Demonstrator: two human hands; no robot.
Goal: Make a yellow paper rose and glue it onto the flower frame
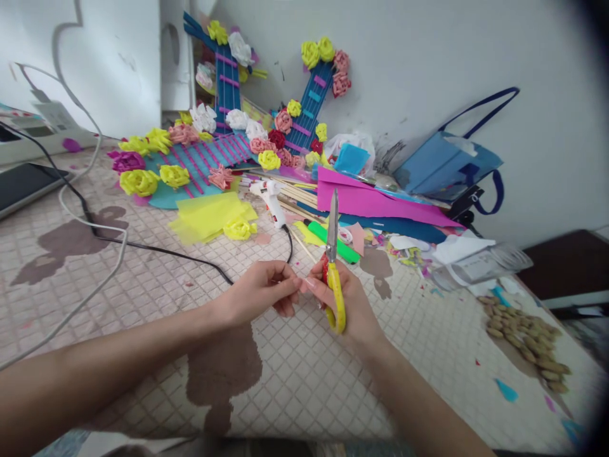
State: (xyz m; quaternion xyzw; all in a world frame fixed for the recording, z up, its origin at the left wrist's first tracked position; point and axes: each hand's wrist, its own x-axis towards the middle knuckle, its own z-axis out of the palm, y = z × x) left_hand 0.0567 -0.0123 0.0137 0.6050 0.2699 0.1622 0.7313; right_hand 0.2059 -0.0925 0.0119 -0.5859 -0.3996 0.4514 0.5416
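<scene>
My right hand (349,298) grips yellow-and-red scissors (333,254), blades closed and pointing up and away. My left hand (264,289) is pinched shut, its fingertips meeting the right hand's fingertips over a tiny pale piece (297,282) that I cannot make out. Both hands hover above the patterned tablecloth (304,374) near the front middle. A white glue gun (271,197) lies just beyond them, its black cord running towards my left hand.
Blue craft frames with paper roses (228,146) stand at the back. Yellow tissue (214,216), pink and blue paper sheets (375,203), sticks and scraps lie behind the hands. A blue bag (447,165) leans on the wall. Peanuts (523,336) lie right. Cables (95,222) and a tablet (23,184) sit left.
</scene>
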